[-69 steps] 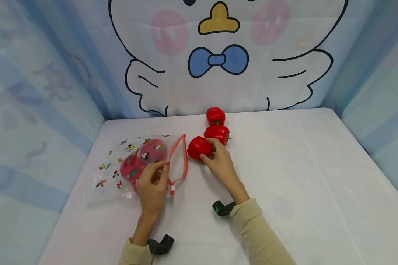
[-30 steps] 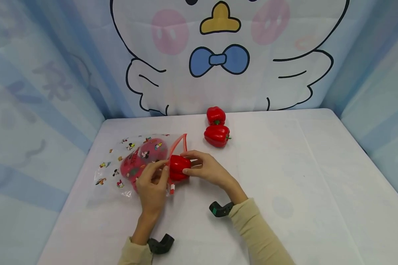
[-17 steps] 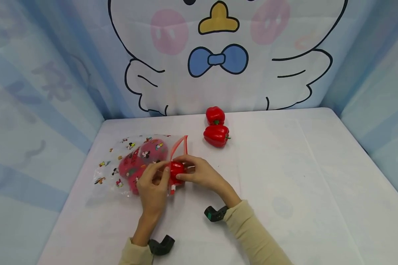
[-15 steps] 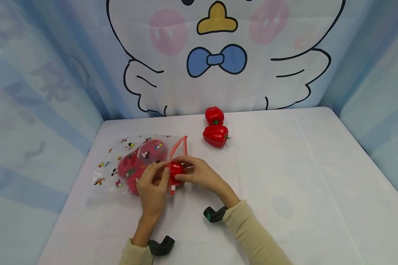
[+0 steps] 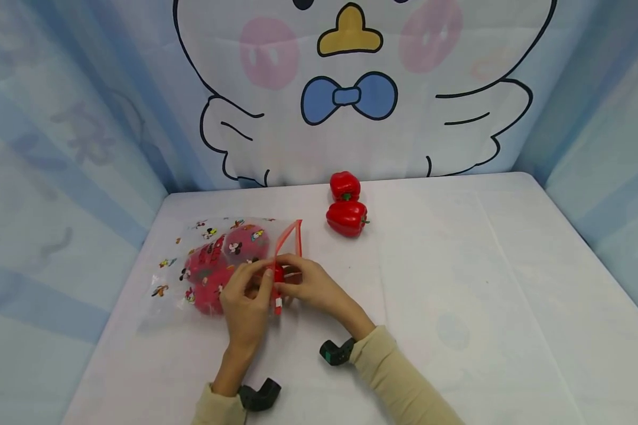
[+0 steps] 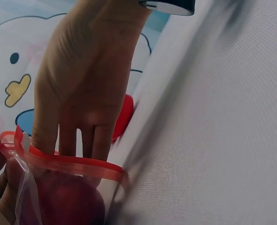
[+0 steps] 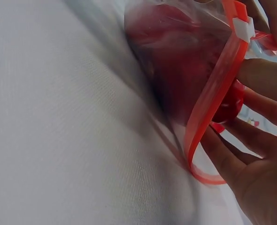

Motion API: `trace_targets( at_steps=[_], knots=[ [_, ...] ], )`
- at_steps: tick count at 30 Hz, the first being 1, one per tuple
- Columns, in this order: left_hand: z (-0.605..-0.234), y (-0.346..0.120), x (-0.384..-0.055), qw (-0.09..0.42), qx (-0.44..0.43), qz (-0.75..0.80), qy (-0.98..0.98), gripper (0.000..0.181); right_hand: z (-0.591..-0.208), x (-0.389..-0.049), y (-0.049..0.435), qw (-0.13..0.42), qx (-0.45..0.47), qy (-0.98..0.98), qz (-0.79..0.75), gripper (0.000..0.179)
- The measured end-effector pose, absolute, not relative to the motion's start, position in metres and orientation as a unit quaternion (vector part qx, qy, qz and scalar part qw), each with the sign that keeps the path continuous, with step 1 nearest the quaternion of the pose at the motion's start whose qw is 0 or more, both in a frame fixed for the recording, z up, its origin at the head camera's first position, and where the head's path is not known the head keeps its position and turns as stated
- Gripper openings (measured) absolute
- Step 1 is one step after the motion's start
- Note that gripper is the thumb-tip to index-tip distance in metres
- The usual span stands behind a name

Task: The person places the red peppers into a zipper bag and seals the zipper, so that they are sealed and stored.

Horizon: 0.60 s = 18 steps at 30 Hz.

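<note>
The pepper (image 7: 230,105) is advancing into the bag (image 5: 166,263), right fingers (image 7: 265,77) gripping it, left fingers (image 5: 264,287) pinching the rim (image 7: 217,84), tabletop (image 5: 441,260) extending rightward.

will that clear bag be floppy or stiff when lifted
The bag is probably floppy, since its film wrinkles. Its red zip edge, bent in a curve, seems stiffer. The red contents bunched inside could make it sag.
</note>
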<state>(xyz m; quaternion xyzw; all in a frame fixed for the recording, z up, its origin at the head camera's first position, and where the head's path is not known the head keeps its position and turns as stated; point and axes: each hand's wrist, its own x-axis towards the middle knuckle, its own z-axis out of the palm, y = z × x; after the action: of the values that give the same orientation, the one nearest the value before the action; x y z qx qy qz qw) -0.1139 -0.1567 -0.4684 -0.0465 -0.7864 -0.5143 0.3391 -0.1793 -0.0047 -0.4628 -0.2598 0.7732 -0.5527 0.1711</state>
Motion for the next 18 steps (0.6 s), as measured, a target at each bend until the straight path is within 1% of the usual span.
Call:
trace_targets(
  at_steps=[7, 13, 18],
  knots=[
    [-0.469, -0.157, -0.116, 0.348, -0.040, -0.514, -0.783, 0.016, -0.464, -0.178, -0.006, 0.199, -0.255, 0.744, -0.585, 0.049],
    [-0.468, -0.158, -0.116, 0.356, -0.039, -0.511, -0.781, 0.014, -0.464, -0.172, -0.014, 0.204, -0.253, 0.741, -0.588, 0.040],
    [-0.468, -0.159, -0.118, 0.362, -0.046, -0.508, -0.780, 0.013, -0.461, -0.169, -0.015, 0.191, -0.254, 0.755, -0.573, 0.037]
  ],
)
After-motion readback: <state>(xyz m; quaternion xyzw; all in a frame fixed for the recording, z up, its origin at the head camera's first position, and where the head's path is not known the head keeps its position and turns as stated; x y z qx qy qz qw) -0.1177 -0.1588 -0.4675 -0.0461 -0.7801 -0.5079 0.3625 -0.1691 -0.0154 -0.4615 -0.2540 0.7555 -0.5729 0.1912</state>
